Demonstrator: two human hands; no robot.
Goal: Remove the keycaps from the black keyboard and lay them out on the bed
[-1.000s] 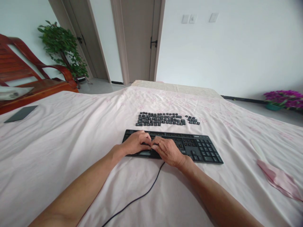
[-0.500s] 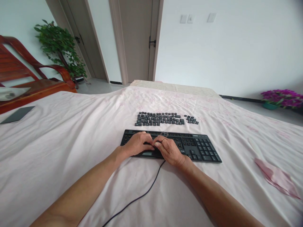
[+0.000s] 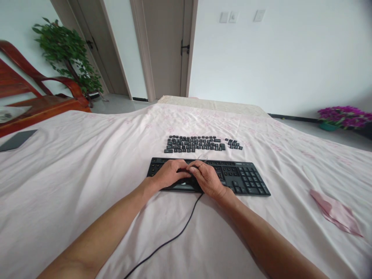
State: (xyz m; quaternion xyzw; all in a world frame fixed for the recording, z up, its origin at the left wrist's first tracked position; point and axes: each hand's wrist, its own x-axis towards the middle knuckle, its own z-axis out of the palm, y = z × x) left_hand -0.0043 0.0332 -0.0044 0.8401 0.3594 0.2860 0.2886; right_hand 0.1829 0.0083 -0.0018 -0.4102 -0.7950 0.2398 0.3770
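Note:
A black keyboard [image 3: 241, 180] lies on a pale pink bedsheet [image 3: 87, 174], its cable [image 3: 174, 236] running toward me. Both my hands rest on its left half. My left hand [image 3: 170, 174] has its fingers curled, the tips meeting those of my right hand [image 3: 207, 180]. My right hand pinches a thin wire loop tool [image 3: 202, 158] that sticks up over the keys. Behind the keyboard, several removed black keycaps [image 3: 193, 143] lie in rows, with a smaller group [image 3: 234, 144] to their right.
A crumpled pink cloth [image 3: 334, 211] lies at the right of the sheet. A dark flat tablet-like slab [image 3: 16, 140] sits at the far left. A red wooden chair [image 3: 43, 104], a green plant [image 3: 66, 58], purple flowers [image 3: 343, 116] and doors stand beyond.
My hands stay on the keyboard's left half. The right hand has lifted slightly, so the wire loop now shows above the keys. The view has shifted a little.

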